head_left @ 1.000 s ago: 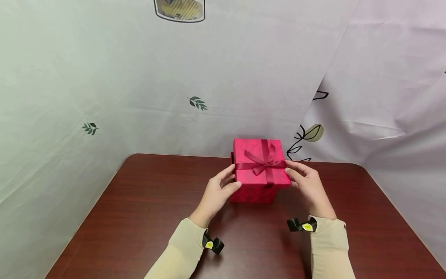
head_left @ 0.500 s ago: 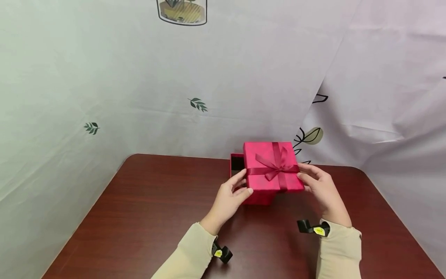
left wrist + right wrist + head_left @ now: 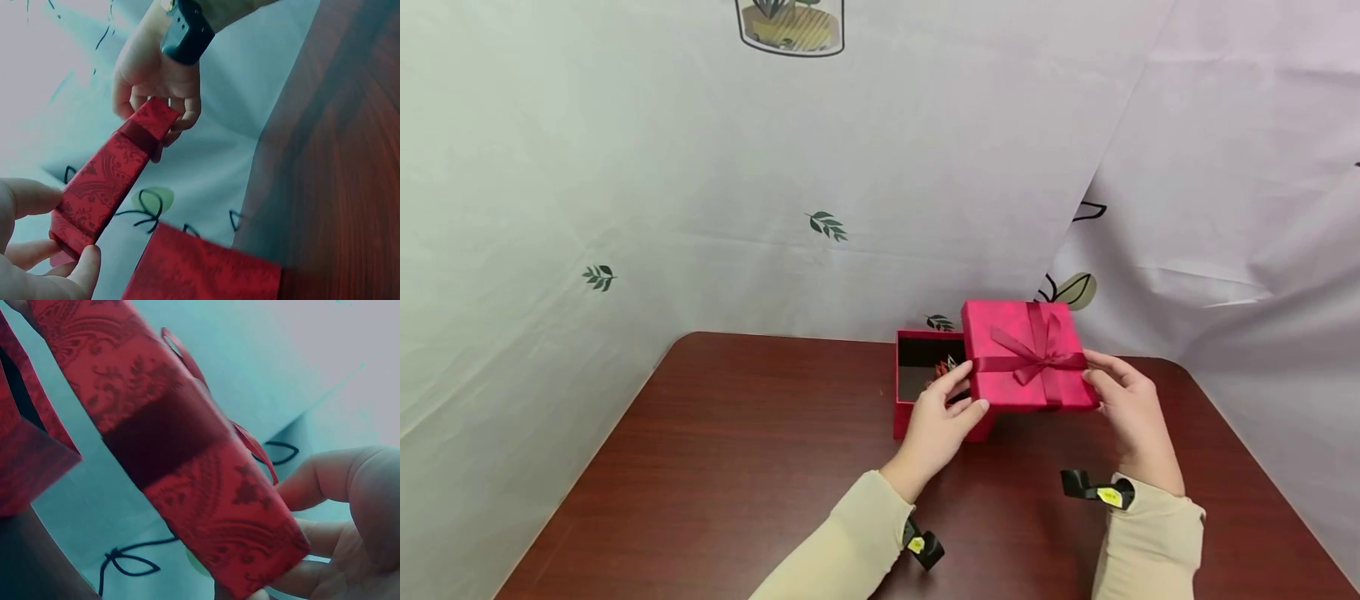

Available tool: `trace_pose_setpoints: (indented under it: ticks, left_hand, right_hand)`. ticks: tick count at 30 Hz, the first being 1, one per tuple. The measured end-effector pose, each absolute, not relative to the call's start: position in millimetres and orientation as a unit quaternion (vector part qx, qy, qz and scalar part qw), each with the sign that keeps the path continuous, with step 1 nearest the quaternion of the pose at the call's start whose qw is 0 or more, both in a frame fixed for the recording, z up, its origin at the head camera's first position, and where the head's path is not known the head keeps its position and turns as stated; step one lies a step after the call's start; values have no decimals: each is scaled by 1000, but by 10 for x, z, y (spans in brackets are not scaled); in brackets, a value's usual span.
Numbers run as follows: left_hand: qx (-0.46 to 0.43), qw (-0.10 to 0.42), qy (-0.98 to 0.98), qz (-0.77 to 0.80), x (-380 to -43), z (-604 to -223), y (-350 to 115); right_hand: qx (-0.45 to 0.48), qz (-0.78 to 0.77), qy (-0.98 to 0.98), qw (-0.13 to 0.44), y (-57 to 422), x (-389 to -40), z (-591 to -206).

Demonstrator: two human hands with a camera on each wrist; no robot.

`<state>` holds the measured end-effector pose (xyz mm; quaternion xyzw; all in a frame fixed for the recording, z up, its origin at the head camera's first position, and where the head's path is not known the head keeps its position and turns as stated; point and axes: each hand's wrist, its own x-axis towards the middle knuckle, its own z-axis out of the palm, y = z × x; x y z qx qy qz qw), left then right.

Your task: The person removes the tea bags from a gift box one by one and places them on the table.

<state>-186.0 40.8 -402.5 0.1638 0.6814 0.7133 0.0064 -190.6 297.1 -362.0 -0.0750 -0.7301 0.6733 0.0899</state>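
1. Rightward go the lid (image 3: 1000,385) and both hands since half a second ago, uncovering more of the box (image 3: 905,421), which stays put near the far edge of the table (image 3: 737,433); reddish and pale contents (image 3: 944,367) now show inside.
2. Overhead, the lid covers the right part of the box from view; both wrist views show a gap between the two, so they are apart.
3. Its top faces up, roughly level, with a thin near side wall showing. Looking almost square, it gives no clear long axis; one ribbon band runs left to right, the other near to far, crossing at a bow (image 3: 1036,363) right of the middle.
4. Upright, the box has its open mouth facing up and a patterned wall facing near.
5. The left hand (image 3: 940,429) grips the lid's left side, thumb at the near left corner, with a gap between thumb and forefinger.
6. The right hand (image 3: 1133,410) pinches the lid's right side between thumb and fingers, partly spread, its lower fingers partly hidden.
7. Pale sleeves reach in from the near side, a black wrist device at each cuff.
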Motion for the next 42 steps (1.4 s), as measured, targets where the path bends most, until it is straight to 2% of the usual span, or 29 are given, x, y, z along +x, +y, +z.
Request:
trace_pose_setpoints:
  ticks: [9,15,22,28,33,42]
  left_hand:
    - [177,-1,685,707,-1807,-4022,797]
    - [167,3,681,713,-1769,-4079,979]
    - [160,12,691,704,-1744,-4151,1153]
    - [159,48,725,668,-1722,-4228,1219]
    - [140,86,764,624,-1727,-4302,1226]
    - [102,122,785,599,-1740,-4463,1306]
  right_hand:
    - [-169,692,-687,143,3147,-1855,-3636]
    - [-190,711,-662,141,3247,-1824,-3656]
    - [-232,691,-675,115,3372,-1872,-3777]
    - [-262,617,-737,90,3418,-1965,-3926]
    - [-250,564,-786,43,3434,-1992,-4029]
    - [-207,562,-801,-21,3446,-2043,-4181]
